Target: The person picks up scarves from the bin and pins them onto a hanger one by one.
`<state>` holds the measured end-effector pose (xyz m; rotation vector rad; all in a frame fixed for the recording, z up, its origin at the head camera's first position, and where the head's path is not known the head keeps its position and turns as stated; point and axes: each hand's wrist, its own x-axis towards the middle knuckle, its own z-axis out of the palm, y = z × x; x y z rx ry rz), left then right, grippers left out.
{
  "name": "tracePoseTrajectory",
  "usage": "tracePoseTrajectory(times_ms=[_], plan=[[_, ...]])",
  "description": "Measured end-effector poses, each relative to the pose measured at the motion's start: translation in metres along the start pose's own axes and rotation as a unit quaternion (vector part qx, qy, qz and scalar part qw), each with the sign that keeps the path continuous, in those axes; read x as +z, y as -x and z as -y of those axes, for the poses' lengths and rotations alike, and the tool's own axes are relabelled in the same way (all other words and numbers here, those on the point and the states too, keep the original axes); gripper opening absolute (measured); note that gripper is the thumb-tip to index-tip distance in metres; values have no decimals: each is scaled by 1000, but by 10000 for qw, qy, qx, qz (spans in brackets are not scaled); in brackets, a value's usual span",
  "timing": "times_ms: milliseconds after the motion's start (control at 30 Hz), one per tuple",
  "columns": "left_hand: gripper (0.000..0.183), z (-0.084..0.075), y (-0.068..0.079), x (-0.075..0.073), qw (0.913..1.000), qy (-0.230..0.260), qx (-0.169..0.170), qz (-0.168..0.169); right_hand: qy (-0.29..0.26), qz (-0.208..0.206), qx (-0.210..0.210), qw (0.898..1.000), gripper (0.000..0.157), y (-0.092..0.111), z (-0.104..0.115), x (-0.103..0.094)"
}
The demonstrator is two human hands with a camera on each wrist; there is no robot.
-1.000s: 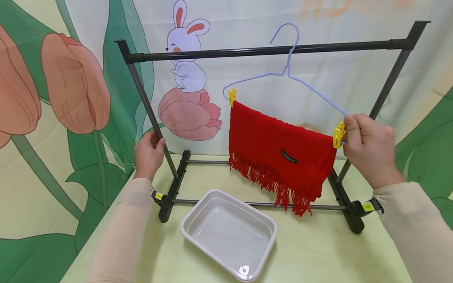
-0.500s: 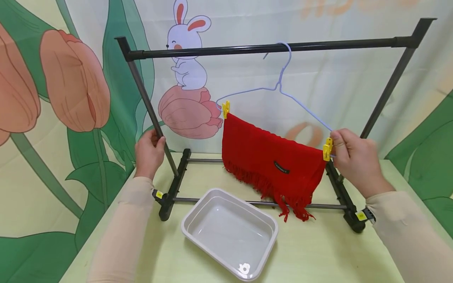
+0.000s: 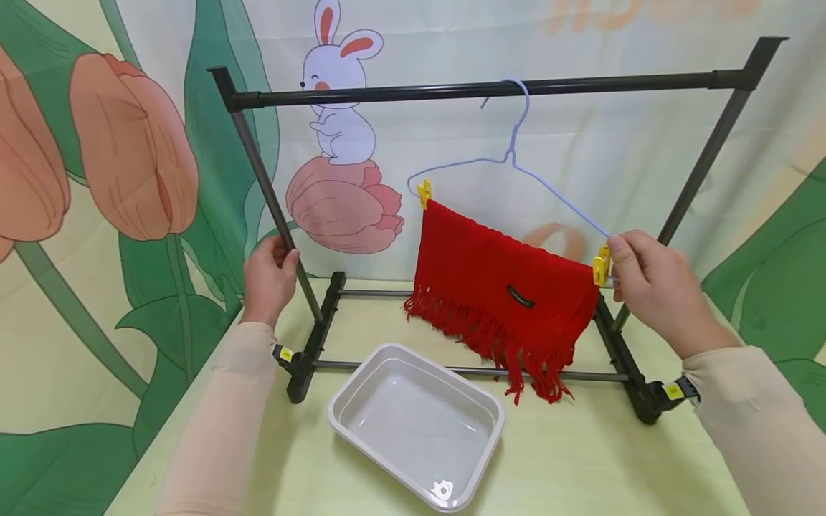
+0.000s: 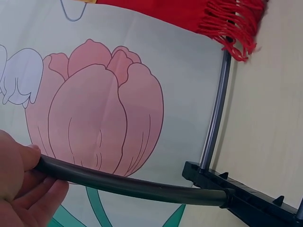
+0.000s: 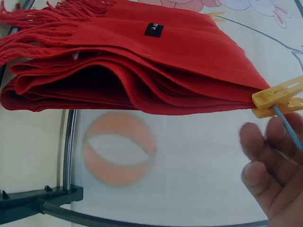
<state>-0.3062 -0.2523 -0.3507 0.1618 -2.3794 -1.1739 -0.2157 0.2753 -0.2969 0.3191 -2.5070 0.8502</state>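
A folded red scarf [image 3: 503, 279] with fringed ends and a black label hangs from a pale blue wire hanger [image 3: 560, 196]. Yellow clothespins clip it at the left corner [image 3: 424, 193] and right corner [image 3: 601, 266]. The hanger's hook lies over the black top bar [image 3: 400, 93] of a rack, and the hanger tilts down to the right. My right hand [image 3: 665, 294] holds the hanger's right end beside the clothespin; in the right wrist view, the wire [image 5: 286, 126] passes across the fingers [image 5: 253, 137]. My left hand [image 3: 271, 279] grips the rack's left post [image 4: 132, 186].
A light grey plastic basin [image 3: 416, 423] stands on the pale table [image 3: 568, 459], in front of the rack's lower rods. The rack's black feet [image 3: 316, 344] rest on the table. Behind hangs a cloth backdrop [image 3: 413, 43] printed with tulips and a rabbit.
The hanger and scarf came down with my right hand, and the hook settled over the bar. Since then the lower part of the hanger has swung slightly right. My left hand stays on the post.
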Motion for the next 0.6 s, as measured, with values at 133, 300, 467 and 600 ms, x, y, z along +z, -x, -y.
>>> tracePoseTrajectory(times_ms=[133,300,467,600], plan=[[38,4,0,-4,10000,53,-47,62,64,249,146,9996,42,3,-7,-5],[39,10,4,-10,9997,-5,-155,210,80,307,119,9994,38,12,-16,-8],[37,13,7,-12,9996,-92,-187,213,-181,59,-25,9998,39,24,-26,-9],[39,20,14,-14,9993,-206,-294,91,-425,13,204,9989,38,34,-34,-11]])
